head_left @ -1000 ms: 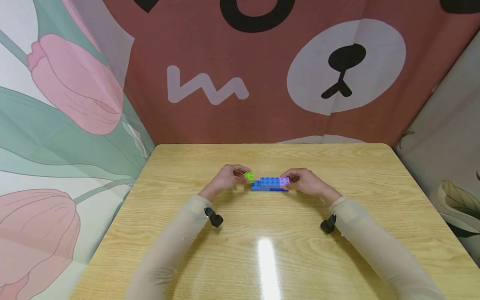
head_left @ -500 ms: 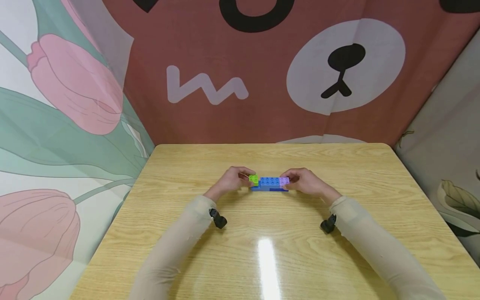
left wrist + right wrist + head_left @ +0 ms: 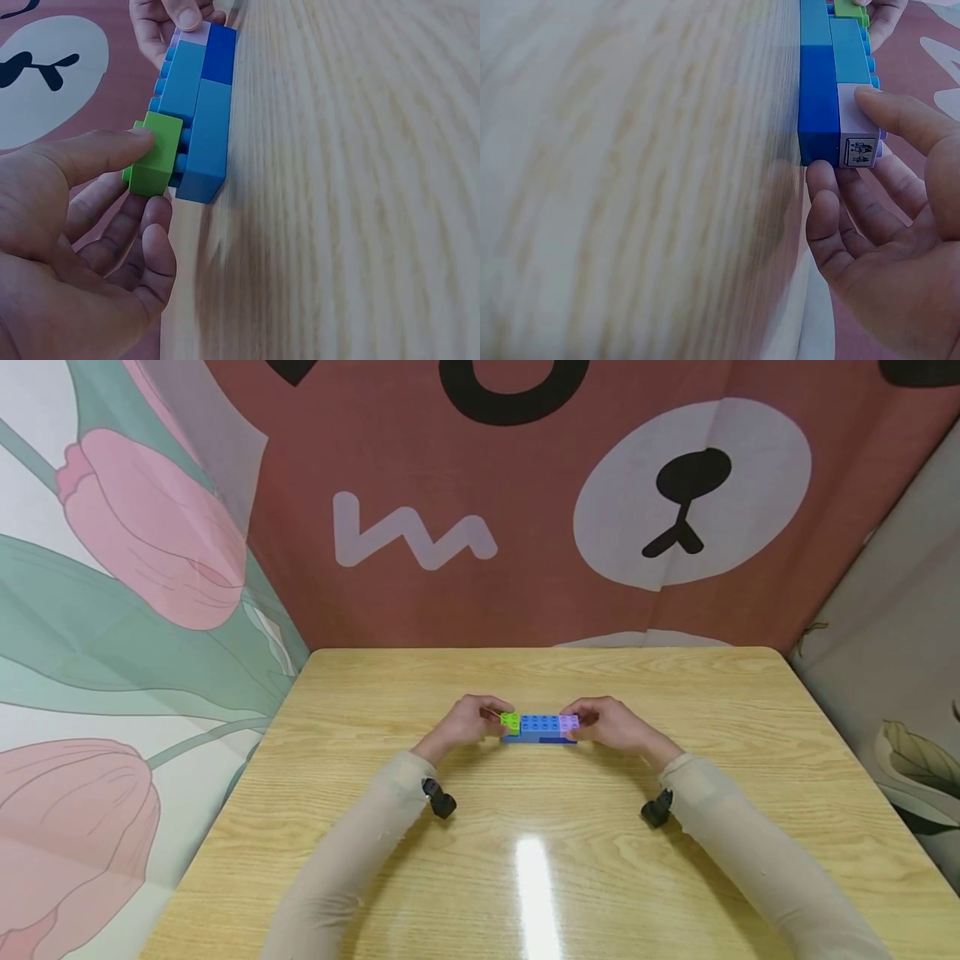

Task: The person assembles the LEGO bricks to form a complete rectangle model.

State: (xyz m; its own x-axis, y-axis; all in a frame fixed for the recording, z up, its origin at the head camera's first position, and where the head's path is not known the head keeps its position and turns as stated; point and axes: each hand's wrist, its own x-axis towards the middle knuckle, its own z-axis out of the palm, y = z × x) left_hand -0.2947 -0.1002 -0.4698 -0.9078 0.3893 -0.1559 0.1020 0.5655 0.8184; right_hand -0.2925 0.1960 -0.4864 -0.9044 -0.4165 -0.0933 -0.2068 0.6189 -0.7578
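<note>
Between thumb and fingers, my left hand (image 3: 468, 722) pinches a small lime-green toy building brick (image 3: 159, 156). That brick sits over the left end of the lower light-blue brick (image 3: 210, 139), whose studs still show in a gap beneath it in the left wrist view. An upper light-blue brick (image 3: 540, 723) lies on the bottom row, beside the green one. At the right end, a lilac brick (image 3: 857, 112) with a small printed picture rests on a dark-blue brick (image 3: 819, 97). My right hand (image 3: 617, 724) grips the lilac brick, thumb on its near side, fingers partly hidden behind.
The bricks stand on a wooden table (image 3: 600, 877) towards its far side. Behind it hangs a red cloth (image 3: 420, 602) with a bear print, and a flower-print cloth (image 3: 150, 527) hangs on the left. A dark camera is strapped at each wrist.
My left hand has moved right and slightly down, bringing the green brick from above the left end onto the studs there. The right hand and the blue row have stayed in place.
</note>
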